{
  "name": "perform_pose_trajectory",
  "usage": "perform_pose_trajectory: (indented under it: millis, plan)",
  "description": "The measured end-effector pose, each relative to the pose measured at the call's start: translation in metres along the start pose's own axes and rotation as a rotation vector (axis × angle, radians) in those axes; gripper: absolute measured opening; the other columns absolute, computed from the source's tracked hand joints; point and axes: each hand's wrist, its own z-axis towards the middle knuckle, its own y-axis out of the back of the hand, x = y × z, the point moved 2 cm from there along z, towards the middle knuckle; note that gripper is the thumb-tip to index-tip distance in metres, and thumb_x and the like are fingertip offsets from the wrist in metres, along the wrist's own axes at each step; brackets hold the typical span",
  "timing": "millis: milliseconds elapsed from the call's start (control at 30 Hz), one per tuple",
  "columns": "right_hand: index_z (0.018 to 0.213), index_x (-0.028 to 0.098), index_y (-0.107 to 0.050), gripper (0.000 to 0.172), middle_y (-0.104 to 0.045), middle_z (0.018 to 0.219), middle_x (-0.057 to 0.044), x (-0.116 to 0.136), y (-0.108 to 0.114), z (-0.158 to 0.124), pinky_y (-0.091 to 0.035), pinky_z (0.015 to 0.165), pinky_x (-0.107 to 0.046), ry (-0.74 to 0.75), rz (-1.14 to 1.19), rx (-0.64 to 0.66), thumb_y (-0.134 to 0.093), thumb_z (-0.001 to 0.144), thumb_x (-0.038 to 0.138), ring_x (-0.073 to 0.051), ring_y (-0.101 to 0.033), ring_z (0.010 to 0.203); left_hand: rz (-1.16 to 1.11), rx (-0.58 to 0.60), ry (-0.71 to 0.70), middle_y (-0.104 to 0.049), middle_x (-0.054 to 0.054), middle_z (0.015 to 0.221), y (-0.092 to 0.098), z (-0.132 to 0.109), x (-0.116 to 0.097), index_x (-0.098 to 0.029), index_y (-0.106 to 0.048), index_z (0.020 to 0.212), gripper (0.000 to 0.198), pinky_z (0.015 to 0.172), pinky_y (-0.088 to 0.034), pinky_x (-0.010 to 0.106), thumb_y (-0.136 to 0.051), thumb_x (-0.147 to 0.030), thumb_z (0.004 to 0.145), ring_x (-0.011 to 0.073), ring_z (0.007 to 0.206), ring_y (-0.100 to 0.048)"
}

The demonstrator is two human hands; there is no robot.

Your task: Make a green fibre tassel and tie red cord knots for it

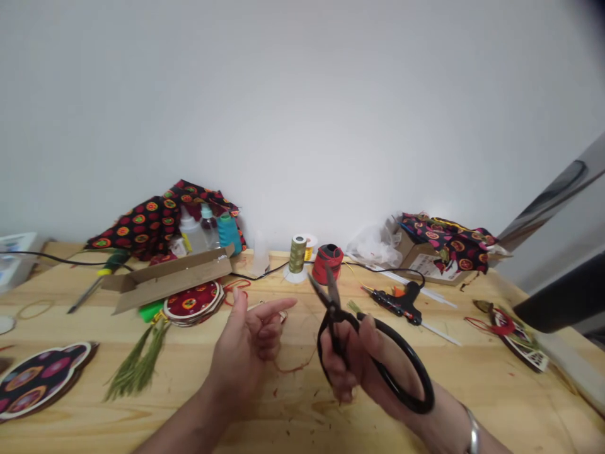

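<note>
Black-handled shears (359, 340) are in the right hand (352, 359), center-right of frame, held up off the table. Fingers wrap around the handles near the pivot, closed in a firm grip. Blades point up and slightly apart, tips in line with a red spool (328, 263) behind them. The large handle loop hangs to the lower right. Silver bracelet (472, 432) on the right wrist, bottom edge.

Left hand (241, 353) is open and empty, bottom center, palm turned inward, fingers loosely spread, index finger (278, 308) pointing toward the shears. Not touching them.

Under the hands: pine workbench (302, 425) with a loose red thread (295, 369) just beyond the left fingers.

Left of the hands: stacked round fabric-covered discs (193, 301), green tassels (137, 359), and a large fabric-covered shaped panel (42, 378) at lower left.

Upper left: flattened cardboard box (167, 280), teal thread cone (229, 233), and black printed fabric (142, 221).

Back center: olive thread spool (298, 254) beside the red spool, plastic bag (375, 246) to their right.

Right side: black hot glue gun (397, 304), cardboard box with printed fabric (449, 246), and a decorated panel with red cord (515, 334).
</note>
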Motion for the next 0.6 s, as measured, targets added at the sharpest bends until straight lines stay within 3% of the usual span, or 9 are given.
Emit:
perform_pose_trajectory:
  millis: [133, 300, 600]
  plan:
    - [0.074, 0.007, -0.057, 0.085, -0.046, 0.052, 0.000, -0.028, 0.005, 0.012, -0.038, 0.036, -0.020, -0.193, 0.192, 0.221, -0.021, 0.068, 0.083, -0.008, -0.045, 0.038, -0.039, -0.016, -0.064, -0.027, -0.007, 0.050, 0.002, -0.001, -0.003, 0.001, -0.067, 0.094, 0.073, 0.039, -0.014, 0.017, -0.036, -0.064, 0.079, 0.0061, 0.043, -0.017]
    - [0.073, 0.005, -0.057, 0.098, -0.051, 0.051, -0.004, -0.048, 0.008, 0.013, -0.040, 0.033, -0.020, -0.249, 0.377, 0.235, 0.001, 0.064, 0.084, -0.011, -0.052, 0.035, 0.008, -0.024, -0.153, -0.027, -0.007, 0.051, 0.002, -0.006, -0.001, -0.001, -0.067, 0.099, 0.071, 0.041, -0.016, 0.018, -0.040, -0.063, 0.078, 0.0065, 0.044, -0.018]
    - [0.070, 0.003, -0.059, 0.102, -0.054, 0.049, -0.007, -0.050, 0.005, 0.013, -0.042, 0.033, -0.020, -0.271, 0.519, 0.225, 0.002, 0.064, 0.084, -0.012, -0.054, 0.039, 0.167, 0.013, -0.260, -0.027, -0.005, 0.053, 0.001, -0.009, 0.001, -0.007, -0.069, 0.102, 0.068, 0.045, -0.017, 0.022, -0.042, -0.064, 0.076, 0.0093, 0.049, -0.020]
